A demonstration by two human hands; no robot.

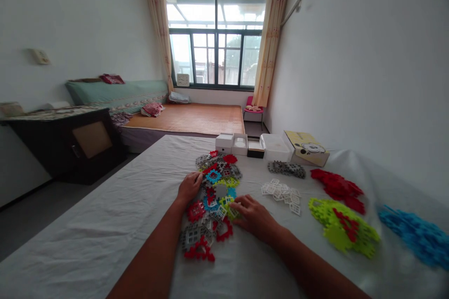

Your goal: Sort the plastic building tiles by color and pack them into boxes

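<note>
A mixed heap of toothed plastic building pieces (213, 203) in red, grey, blue, lime green and white lies on the cloth between my hands. My left hand (189, 188) rests at the heap's left edge, fingers curled together, fingertips by a red piece (209, 169); what they grip, if anything, is hidden. At the right edge, my right hand (254, 215) has thumb and fingers closed around the side of a lime green piece (226, 202). Lower in the heap lie a grey window-like piece (192, 234) and a red piece (200, 251).
Sorted piles lie to the right: grey pieces (286, 169), white frames (280, 191), red pieces (338, 187), lime green pieces (342, 231) with red on top, blue pieces (416, 236). Small boxes (223, 143), a clear tub (275, 147) and a yellow carton (307, 147) line the far edge.
</note>
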